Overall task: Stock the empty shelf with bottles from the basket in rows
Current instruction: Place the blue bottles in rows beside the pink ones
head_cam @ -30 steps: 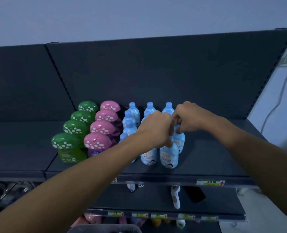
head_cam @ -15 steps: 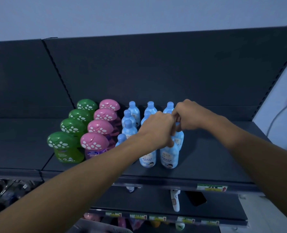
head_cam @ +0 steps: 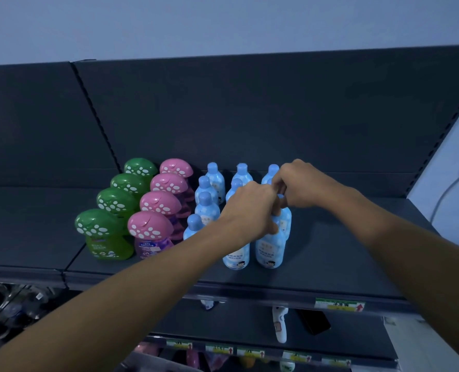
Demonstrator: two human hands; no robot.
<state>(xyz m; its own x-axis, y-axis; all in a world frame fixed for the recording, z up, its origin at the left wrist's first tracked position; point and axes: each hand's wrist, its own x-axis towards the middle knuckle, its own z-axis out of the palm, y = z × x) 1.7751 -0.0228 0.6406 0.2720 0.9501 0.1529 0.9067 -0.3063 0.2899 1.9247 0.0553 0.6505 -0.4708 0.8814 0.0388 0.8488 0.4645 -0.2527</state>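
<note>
Gripping caps of blue bottles (head_cam: pixel 270 251), left hand (head_cam: pixel 250 208) against right hand (head_cam: pixel 301 183).

Dim, bluish, even light; soft shadows, slight blur, wide-angle bending at edges.

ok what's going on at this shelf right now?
A person is stocking the shelf with both hands. The left hand grips the top of the front blue bottle in the rightmost blue column. The right hand pinches the cap end of the blue bottle behind it. Both bottles stand on the shelf. To their left stand two more columns of blue bottles, then pink bottles and green bottles, each four deep.
</note>
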